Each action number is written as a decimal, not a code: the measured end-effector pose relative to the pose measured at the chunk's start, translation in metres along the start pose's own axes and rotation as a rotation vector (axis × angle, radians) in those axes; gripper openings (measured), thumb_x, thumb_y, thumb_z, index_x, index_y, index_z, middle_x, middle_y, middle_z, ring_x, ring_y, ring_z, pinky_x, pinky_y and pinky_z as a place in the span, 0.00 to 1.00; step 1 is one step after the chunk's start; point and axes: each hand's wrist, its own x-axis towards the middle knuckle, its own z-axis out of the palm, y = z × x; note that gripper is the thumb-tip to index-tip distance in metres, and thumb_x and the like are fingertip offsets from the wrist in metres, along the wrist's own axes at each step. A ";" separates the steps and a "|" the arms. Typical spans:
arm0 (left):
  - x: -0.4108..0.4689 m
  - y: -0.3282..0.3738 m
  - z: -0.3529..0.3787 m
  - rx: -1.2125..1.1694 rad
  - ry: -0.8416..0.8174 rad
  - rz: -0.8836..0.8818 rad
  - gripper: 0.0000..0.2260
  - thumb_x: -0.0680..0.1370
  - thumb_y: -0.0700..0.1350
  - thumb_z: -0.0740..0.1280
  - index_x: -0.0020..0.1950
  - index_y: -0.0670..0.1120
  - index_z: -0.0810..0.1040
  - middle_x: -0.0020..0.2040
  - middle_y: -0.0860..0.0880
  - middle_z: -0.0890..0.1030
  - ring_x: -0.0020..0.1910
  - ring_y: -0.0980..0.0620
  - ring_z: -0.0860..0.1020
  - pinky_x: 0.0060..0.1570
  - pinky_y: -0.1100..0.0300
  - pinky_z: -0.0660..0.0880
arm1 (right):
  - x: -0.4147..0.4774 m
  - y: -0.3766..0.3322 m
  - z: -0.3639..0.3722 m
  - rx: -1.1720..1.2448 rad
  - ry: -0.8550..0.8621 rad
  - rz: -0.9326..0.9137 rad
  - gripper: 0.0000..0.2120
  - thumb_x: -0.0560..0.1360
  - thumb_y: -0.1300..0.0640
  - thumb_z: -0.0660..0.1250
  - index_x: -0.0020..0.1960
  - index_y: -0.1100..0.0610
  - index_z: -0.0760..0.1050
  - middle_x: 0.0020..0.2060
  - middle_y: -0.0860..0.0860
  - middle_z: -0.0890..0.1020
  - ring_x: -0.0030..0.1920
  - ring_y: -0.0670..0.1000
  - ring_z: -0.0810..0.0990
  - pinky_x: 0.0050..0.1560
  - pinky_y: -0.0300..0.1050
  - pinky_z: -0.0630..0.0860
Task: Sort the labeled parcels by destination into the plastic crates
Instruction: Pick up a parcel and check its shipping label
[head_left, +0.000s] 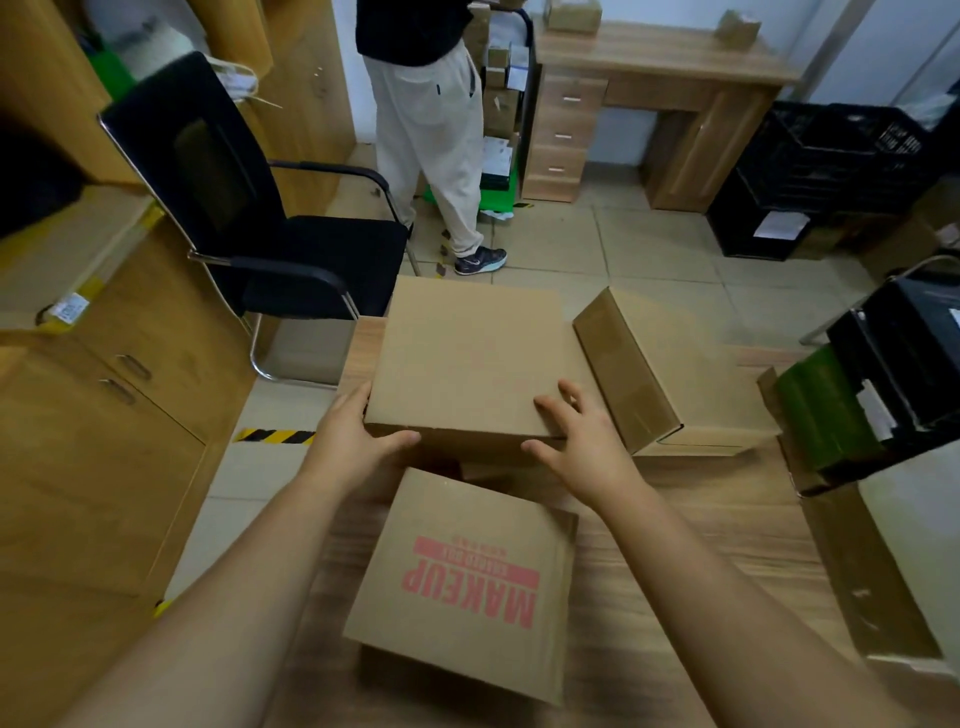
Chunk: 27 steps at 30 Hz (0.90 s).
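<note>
Both hands on a plain parcel (467, 358) at the far part of the wooden table (701, 545).
L hand (353, 436) grasps its near-left corner, thumb along the front face, fingers round the left side. R hand (582, 441) lies released on the near-right corner, fingers spread on top, thumb at the front edge. MAKEUP box (462, 582), red print, lies just nearer the person. An open-flap box (675, 364) is just beside the parcel on the right. Black plastic crates (831, 166) are stacked on the floor by the desk (649, 57), well apart. A 2nd person (431, 130) stands beyond a black chair (234, 208).
</note>
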 end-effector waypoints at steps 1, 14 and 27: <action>-0.001 0.003 -0.002 -0.029 0.011 0.018 0.36 0.68 0.51 0.79 0.73 0.54 0.69 0.65 0.51 0.74 0.64 0.49 0.73 0.65 0.48 0.72 | -0.001 -0.001 0.000 0.004 0.002 0.003 0.29 0.75 0.47 0.73 0.74 0.49 0.70 0.77 0.49 0.60 0.76 0.53 0.59 0.77 0.53 0.60; -0.017 0.103 -0.048 0.043 0.068 0.352 0.36 0.68 0.50 0.79 0.73 0.58 0.69 0.69 0.58 0.61 0.69 0.55 0.58 0.71 0.57 0.59 | -0.007 -0.020 -0.007 0.065 -0.121 0.025 0.29 0.79 0.55 0.68 0.77 0.54 0.64 0.77 0.51 0.65 0.76 0.51 0.62 0.75 0.41 0.54; -0.038 0.143 0.002 -0.086 -0.024 0.314 0.38 0.73 0.46 0.76 0.78 0.59 0.61 0.80 0.53 0.56 0.70 0.55 0.69 0.68 0.62 0.58 | -0.024 -0.070 -0.095 0.442 0.167 -0.131 0.24 0.81 0.45 0.63 0.75 0.45 0.66 0.65 0.47 0.73 0.60 0.45 0.76 0.63 0.48 0.75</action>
